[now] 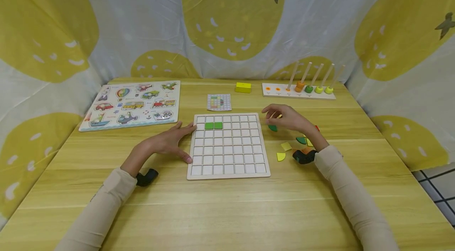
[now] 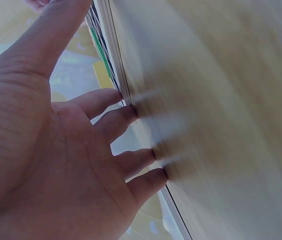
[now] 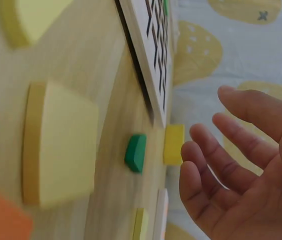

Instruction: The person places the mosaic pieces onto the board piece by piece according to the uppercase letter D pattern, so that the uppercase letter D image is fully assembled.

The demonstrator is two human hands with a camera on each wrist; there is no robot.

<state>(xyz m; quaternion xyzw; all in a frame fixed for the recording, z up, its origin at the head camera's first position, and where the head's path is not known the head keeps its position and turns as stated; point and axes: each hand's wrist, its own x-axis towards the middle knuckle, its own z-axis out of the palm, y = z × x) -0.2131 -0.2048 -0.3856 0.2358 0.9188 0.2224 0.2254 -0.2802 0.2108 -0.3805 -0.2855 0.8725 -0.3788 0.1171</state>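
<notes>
A white grid board (image 1: pixel 229 176) lies on the table with two green square tiles (image 1: pixel 213 125) side by side in its second row. Against its left edge rest the spread fingers of my left hand (image 1: pixel 170 142); the left wrist view shows those fingertips at the edge too. My right hand (image 1: pixel 286 117) hovers off the board's right side, its fingers loosely bent and nothing between them in the right wrist view. Below it is a dark green piece (image 3: pixel 136 153). Nearer me lie a yellow square (image 1: pixel 286 146), a yellow quarter circle (image 1: pixel 281 157) and a green piece (image 1: pixel 301 140).
Behind the grid board lies a patterned grid card (image 1: pixel 219 102), with a yellow block (image 1: pixel 243 87) beyond. A peg stand (image 1: pixel 281 92) with coloured beads stands at the back right. A vehicle picture puzzle (image 1: pixel 142 122) occupies the back left. Fruit-print cloth hangs behind the table.
</notes>
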